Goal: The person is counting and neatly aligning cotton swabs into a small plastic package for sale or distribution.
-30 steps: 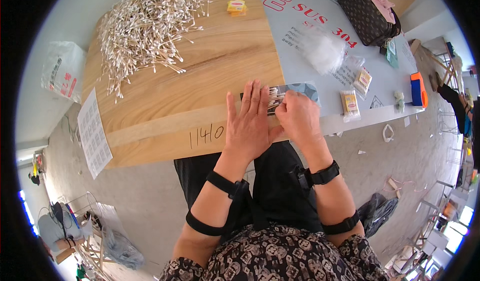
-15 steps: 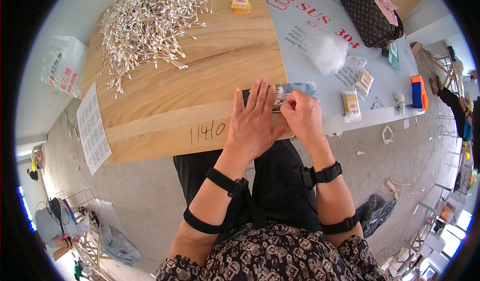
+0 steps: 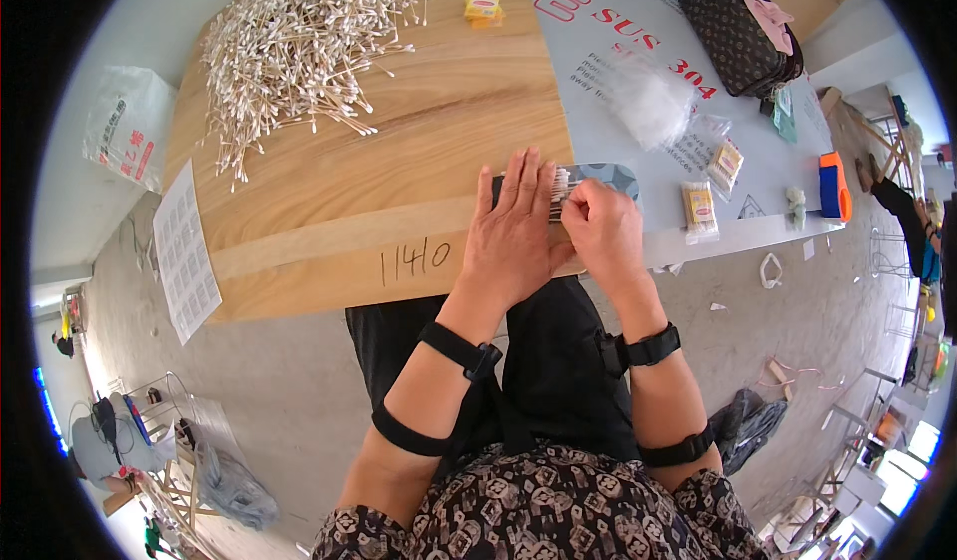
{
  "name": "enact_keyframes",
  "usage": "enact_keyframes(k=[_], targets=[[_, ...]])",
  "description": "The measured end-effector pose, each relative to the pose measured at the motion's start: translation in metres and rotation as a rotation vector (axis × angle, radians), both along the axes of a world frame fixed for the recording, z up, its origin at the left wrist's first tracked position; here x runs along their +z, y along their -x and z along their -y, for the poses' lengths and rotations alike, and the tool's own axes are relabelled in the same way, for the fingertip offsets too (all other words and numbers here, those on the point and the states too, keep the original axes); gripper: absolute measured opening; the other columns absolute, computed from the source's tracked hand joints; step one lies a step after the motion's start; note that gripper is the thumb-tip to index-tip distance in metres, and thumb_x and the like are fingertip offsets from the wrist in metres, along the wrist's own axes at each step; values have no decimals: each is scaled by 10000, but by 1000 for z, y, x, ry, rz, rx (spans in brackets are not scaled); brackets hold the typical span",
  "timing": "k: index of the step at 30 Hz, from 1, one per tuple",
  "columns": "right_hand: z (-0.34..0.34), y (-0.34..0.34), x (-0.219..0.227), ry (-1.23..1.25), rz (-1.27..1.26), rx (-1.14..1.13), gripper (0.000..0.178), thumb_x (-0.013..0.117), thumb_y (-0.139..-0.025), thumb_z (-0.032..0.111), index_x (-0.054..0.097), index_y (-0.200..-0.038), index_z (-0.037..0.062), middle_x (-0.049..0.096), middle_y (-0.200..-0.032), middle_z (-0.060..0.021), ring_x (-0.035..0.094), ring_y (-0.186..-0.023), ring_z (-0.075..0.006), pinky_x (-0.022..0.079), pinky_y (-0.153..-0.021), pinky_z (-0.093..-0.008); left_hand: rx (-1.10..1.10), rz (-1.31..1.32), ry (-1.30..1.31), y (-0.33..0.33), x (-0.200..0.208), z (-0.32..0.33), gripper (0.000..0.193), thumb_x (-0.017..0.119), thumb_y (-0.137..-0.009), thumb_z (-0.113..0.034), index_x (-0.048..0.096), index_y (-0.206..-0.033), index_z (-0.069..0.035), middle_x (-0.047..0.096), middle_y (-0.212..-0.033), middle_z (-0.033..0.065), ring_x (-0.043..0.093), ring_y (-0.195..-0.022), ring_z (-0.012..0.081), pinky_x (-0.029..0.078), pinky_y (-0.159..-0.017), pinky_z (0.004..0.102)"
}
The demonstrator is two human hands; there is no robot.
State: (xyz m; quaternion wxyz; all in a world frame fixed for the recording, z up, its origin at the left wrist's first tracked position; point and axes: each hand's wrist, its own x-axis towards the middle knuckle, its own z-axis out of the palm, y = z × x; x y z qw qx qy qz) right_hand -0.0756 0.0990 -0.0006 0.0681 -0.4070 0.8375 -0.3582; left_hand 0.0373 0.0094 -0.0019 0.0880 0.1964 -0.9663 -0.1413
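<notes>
A row of cotton swabs (image 3: 560, 193) lies across a flat, dark grey patterned piece (image 3: 622, 177) with rounded corners at the table's front edge. Over its left part my left hand (image 3: 511, 236) rests palm down, its fingers stretched forward beside the swabs. My right hand (image 3: 606, 233) is closed, thumb and fingers pressed together at the right side of the swabs. What its fingertips pinch, if anything, is hidden. The swabs show only in the gap between the two hands. At the far left of the wooden table spreads a big loose pile of cotton swabs (image 3: 299, 52).
Small yellow packets (image 3: 483, 9) lie at the far middle. On the grey sheet at right are bagged swab packs (image 3: 700, 209), crumpled clear plastic (image 3: 653, 102), an orange-and-blue tape dispenser (image 3: 835, 186) and a dark bag (image 3: 740, 30). A printed sheet (image 3: 185, 251) hangs over the left edge.
The flat patterned piece has shifted slightly to the right under my hands. My left hand has moved a little to the right, while my right hand stays closed in nearly the same place.
</notes>
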Motion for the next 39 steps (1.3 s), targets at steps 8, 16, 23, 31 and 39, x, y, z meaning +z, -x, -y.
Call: enact_keyframes(k=[8,16,23,31,39], targets=[[-35,-16,3,194,245,-130,76,664,-780,14,596,-812,18,600,-714,-125,593,-606,-326,476,-566,-370,119,-48,-135,-33,12,-12,889,686,-828,-320,204,-1507,-8,172,-1587,173,158,-1470,344,114,-1170,533],[-22,-25,4,101,-246,173,162,631,-703,-17,575,-843,44,516,-841,-91,598,-781,-284,502,-621,-376,157,-307,-49,-37,7,-11,403,691,-750,-50,607,-1144,-57,565,-1166,111,518,-1117,337,385,-927,458],[-23,-23,-7,53,-277,235,140,607,-739,18,534,-856,42,510,-852,-97,588,-777,-295,500,-652,-386,90,-316,-31,-33,2,1,213,682,-727,-15,593,-917,-54,536,-903,85,515,-899,310,395,-770,418],[-29,-15,-7,259,-22,-26,140,671,-781,25,593,-891,63,569,-850,-89,597,-724,-320,483,-602,-395,28,-323,-43,-33,2,16,166,650,-760,-21,505,-836,-46,504,-851,99,494,-871,304,391,-763,421],[-29,-11,-14,243,68,-38,131,682,-775,17,610,-876,59,576,-826,-98,602,-709,-319,486,-598,-384,38,-341,-83,-31,2,16,173,624,-787,10,470,-854,-31,499,-816,136,489,-816,352,402,-729,452]])
